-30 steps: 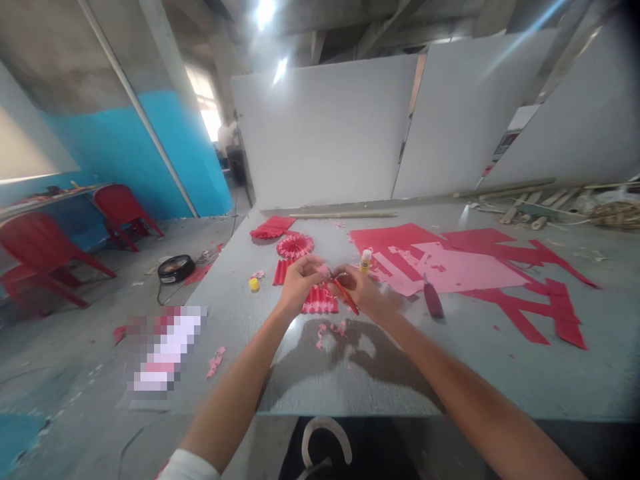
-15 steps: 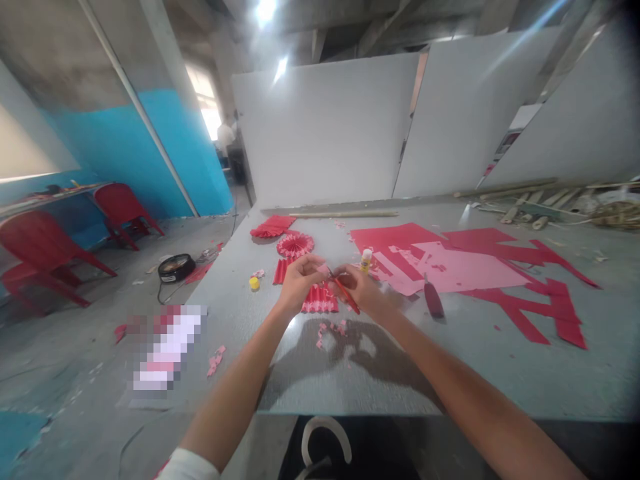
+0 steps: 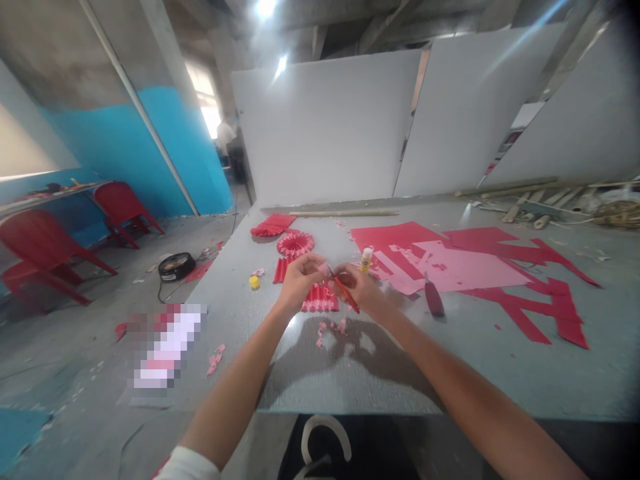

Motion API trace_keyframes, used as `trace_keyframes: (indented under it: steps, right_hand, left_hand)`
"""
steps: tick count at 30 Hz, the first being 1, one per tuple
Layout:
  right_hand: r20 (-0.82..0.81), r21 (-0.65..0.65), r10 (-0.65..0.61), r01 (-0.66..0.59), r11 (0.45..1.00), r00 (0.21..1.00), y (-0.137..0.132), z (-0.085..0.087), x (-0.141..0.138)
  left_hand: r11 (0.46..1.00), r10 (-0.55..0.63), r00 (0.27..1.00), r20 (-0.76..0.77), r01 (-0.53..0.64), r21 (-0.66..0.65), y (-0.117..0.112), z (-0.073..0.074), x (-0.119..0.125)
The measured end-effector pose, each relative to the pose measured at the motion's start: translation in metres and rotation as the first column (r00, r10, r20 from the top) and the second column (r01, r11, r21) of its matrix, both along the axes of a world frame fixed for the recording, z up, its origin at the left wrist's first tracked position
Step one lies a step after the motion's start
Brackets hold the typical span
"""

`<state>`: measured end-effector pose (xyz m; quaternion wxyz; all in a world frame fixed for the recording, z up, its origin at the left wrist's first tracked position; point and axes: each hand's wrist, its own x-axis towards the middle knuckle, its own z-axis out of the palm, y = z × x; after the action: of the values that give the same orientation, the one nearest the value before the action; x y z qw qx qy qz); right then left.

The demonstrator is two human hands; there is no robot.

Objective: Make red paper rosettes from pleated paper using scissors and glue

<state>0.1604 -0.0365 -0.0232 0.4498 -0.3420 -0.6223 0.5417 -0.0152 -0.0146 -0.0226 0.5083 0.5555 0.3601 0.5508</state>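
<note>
Two hands point(image 3: 327, 287) are in view, with one small pink paper piece point(image 3: 324, 269) and one orange-handled tool point(image 3: 347, 297) between them. The table point(image 3: 500, 377) carries one glue bottle point(image 3: 367, 260), one yellow cap point(image 3: 255, 282), one red paper rosette point(image 3: 295, 244), three pleated red paper pieces point(image 3: 320, 300) and one dark red-handled tool point(image 3: 434, 298). Beyond stand three white partition boards point(image 3: 325, 127), two red plastic chairs point(image 3: 123, 210) and one person point(image 3: 226, 137).

Left forearm point(image 3: 235, 380) slanting up from 7 o'clock, right forearm point(image 3: 450, 380) from 5 o'clock, both converging toward the centre of view. Wrists gently bent. Left hand point(image 3: 300, 280) and right hand point(image 3: 363, 290) close together, just apart, at about 12 o'clock from the arms' meeting line. Left fingers point(image 3: 314, 267) curled into a pinch; right fingers point(image 3: 347, 277) curled inward, gripping.
</note>
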Motion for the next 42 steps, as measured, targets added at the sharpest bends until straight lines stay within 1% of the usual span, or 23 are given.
trace_keyframes:
  steps: [8,14,22,26,30,35,37,42]
  right_hand:
    - [0.008,-0.015,0.006,-0.006,1.0,1.0,0.0,0.0,-0.001]
    - [0.016,-0.027,0.009,-0.008,1.0,1.0,0.001,-0.002,0.0]
    - [-0.07,-0.078,0.076,-0.082,0.994,0.995,0.004,-0.007,0.0]
    - [-0.066,-0.072,0.077,-0.081,0.994,0.995,0.003,-0.007,0.0]
    - [-0.065,-0.066,0.074,-0.079,0.995,0.995,0.003,-0.007,-0.001]
    - [-0.038,-0.05,0.029,-0.031,0.998,0.999,0.003,-0.009,-0.003]
    - [-0.027,-0.035,0.018,-0.019,0.999,0.999,0.004,-0.012,-0.003]
    - [-0.058,0.002,0.043,-0.043,0.999,0.997,0.008,-0.017,-0.005]
  left_hand:
    - [1.0,-0.006,1.0,-0.011,0.006,-0.002,-0.002,0.003,-0.001]
    - [0.999,-0.002,0.998,-0.062,0.005,0.038,-0.004,0.005,-0.001]
    - [0.997,0.019,0.998,-0.06,-0.014,0.082,-0.005,0.004,0.001]
    - [0.994,0.035,0.996,-0.085,-0.026,0.108,-0.005,0.004,0.0]
    - [0.994,0.045,0.996,-0.08,-0.036,0.107,-0.005,0.004,0.001]
    - [0.992,0.081,0.993,-0.088,-0.071,0.107,-0.004,0.002,0.001]
    - [0.992,0.082,0.993,-0.087,-0.073,0.101,-0.003,0.001,0.001]
    - [0.994,0.059,0.996,-0.072,-0.052,0.097,-0.003,0.002,0.0]
